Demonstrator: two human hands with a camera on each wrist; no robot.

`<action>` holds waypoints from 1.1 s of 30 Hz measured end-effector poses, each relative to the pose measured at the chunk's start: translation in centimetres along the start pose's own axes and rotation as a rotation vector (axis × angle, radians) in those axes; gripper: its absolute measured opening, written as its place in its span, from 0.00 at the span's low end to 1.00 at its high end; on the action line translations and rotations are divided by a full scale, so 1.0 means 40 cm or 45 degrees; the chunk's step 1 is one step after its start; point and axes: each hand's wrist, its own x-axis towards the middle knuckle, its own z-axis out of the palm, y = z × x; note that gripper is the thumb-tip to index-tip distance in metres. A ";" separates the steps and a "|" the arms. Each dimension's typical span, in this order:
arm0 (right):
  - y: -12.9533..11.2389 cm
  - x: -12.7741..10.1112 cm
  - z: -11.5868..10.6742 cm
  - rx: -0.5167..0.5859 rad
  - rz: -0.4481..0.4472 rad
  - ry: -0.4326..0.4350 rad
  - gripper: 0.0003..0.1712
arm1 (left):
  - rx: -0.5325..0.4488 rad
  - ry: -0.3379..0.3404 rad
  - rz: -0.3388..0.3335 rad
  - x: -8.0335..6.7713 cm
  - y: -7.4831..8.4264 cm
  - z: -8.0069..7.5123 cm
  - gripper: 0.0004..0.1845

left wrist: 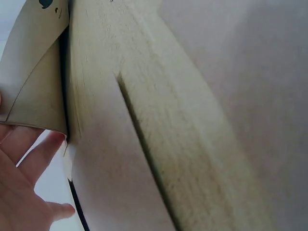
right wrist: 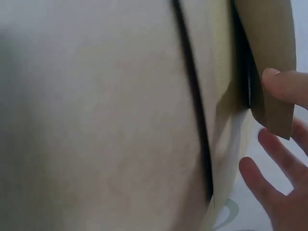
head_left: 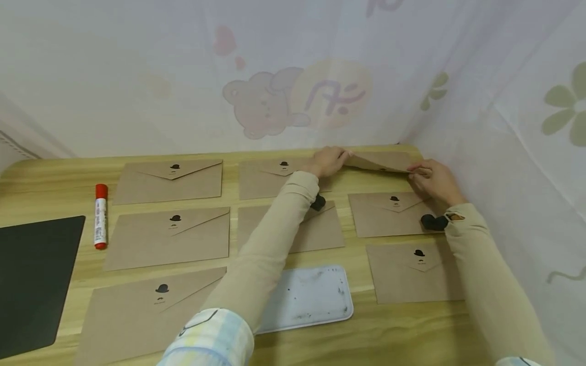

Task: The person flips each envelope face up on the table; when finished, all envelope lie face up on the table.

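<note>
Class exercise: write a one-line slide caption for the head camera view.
Left hand and right hand hold a kraft envelope by its ends over the back of a wooden table laid with matching envelopes.

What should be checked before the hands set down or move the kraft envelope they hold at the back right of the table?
1. Left hand pinches the held envelope at its left end: ok.
2. Right hand grips its right end: ok.
3. Envelope lifted off the wooden table: ok; the front edge is raised.
4. Flap closed: cannot tell.
5. Envelope below lies flat, apart from the held one: ok.
6. Red marker and white tray stay out of the way: ok.
</note>
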 end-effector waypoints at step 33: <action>-0.108 0.032 0.055 0.060 -0.075 0.643 0.26 | -0.268 0.347 -0.393 -0.041 0.018 -0.006 0.24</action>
